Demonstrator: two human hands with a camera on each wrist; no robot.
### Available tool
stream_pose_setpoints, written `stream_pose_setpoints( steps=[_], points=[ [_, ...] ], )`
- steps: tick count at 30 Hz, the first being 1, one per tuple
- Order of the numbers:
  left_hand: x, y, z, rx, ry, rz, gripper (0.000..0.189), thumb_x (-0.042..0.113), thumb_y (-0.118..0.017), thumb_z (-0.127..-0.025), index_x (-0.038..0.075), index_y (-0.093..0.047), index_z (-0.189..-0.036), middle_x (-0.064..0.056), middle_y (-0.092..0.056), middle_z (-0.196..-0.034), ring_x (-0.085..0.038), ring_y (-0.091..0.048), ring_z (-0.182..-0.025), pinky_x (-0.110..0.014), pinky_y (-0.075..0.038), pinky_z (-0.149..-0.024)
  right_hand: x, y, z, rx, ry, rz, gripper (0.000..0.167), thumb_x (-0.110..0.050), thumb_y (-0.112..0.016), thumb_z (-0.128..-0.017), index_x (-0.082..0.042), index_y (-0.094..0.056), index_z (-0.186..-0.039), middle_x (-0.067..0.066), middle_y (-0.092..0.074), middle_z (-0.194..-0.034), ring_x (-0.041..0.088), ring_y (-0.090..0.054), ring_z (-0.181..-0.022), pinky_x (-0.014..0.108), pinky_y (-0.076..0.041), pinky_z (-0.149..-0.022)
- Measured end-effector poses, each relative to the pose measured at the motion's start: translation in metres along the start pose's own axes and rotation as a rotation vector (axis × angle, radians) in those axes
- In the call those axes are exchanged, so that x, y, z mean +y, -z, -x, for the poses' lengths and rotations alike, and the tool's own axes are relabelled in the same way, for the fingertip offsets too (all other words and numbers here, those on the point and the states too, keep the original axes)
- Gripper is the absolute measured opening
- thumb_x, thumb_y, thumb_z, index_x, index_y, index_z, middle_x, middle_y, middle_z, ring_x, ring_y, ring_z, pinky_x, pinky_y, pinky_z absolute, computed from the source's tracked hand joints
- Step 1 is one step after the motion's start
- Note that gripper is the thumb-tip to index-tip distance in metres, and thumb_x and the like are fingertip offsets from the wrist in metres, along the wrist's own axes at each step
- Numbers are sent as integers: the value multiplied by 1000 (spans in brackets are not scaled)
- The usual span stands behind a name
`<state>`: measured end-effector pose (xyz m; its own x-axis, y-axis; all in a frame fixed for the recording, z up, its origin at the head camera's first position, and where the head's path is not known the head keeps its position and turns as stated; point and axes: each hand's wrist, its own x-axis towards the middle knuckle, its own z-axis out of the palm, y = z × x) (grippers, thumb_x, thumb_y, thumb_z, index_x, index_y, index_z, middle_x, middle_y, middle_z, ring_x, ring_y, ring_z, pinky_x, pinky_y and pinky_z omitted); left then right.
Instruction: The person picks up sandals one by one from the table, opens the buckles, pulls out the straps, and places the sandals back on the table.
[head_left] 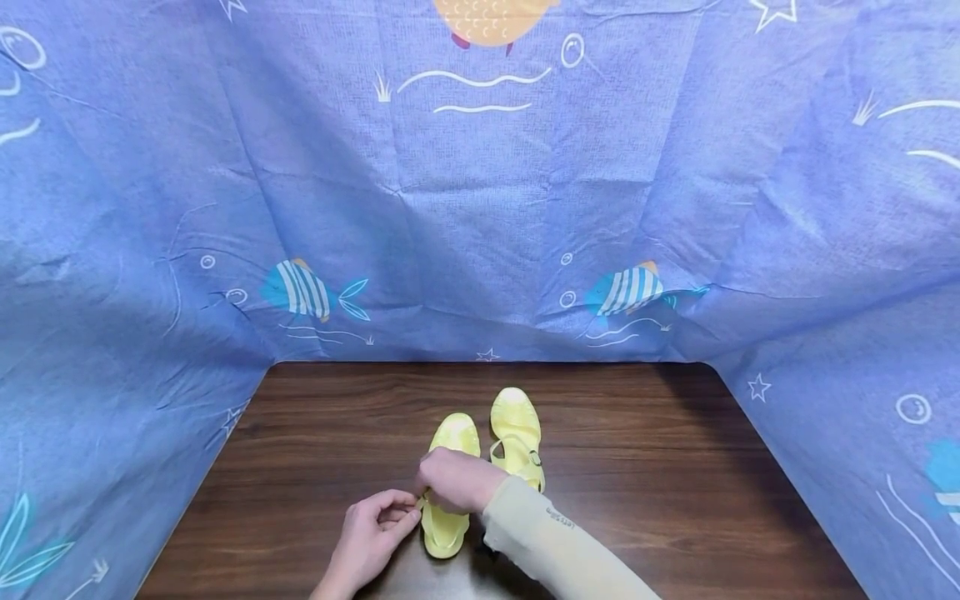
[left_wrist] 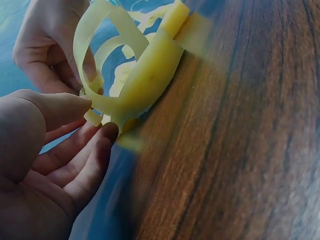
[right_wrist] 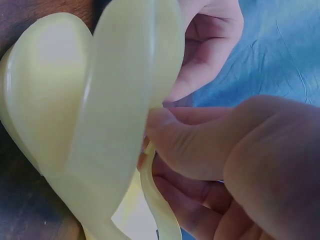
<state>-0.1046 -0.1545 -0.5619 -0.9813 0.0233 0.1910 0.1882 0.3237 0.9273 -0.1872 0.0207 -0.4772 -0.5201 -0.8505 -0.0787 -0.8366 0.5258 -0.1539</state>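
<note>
Yellow sandals (head_left: 516,417): two | hands (head_left: 369,533): two, pinching one sandal's strap (left_wrist: 79,50)

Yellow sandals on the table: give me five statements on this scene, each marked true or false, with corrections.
1. The left hand and right hand are both at the left-hand pale yellow, plastic-looking sandal. True.
2. The right-hand pale yellow sandal is on the dark brown wood-grain table. True.
3. The left hand lies flat on the table. False: its thumb and fingers pinch a yellow strap of the left-hand sandal.
4. The sleeve on the right arm is black. False: that long sleeve is cream.
5. The cloth backdrop is plain. False: the blue cloth bears fish and stars.
</note>
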Motion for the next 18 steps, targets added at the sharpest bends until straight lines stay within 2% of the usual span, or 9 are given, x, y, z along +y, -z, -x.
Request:
stream_pose_setpoints(
  steps=[9, 15, 18],
  points=[
    [3, -2, -1, 25, 57, 26, 13, 1, -85, -85, 6, -78, -95, -3, -77, -85, -5, -71, -74, -18, -60, -65, 12, -7, 0, 64, 76, -71, 20, -4, -80, -85, -20, -86, -96, -13, -78, -89, -7, -65, -77, 4, -47, -71],
    [4, -2, -1, 14, 80, 14, 12, 4, -85, -85, 9, -79, -95, -1, -77, -86, -5, -71, -75, -19, -60, -67, 13, -6, 0, 71, 102, -83, 19, -3, -81, -84, -20, -85, -90, -14, -76, -82, -8, -57, -69, 3, -44, -67],
    [3, -2, -1, 8, 81, 5, 12, 4, -85, -86, 9, -79, -95, 0, -77, -86, -4, -71, -76, -20, -61, -68, 14, -5, 0, 64, 110, -90, 18, -3, -82, -84, -20, -85, -91, -13, -77, -84, -8, -59, -71, 3, -44, -68]
  ],
)
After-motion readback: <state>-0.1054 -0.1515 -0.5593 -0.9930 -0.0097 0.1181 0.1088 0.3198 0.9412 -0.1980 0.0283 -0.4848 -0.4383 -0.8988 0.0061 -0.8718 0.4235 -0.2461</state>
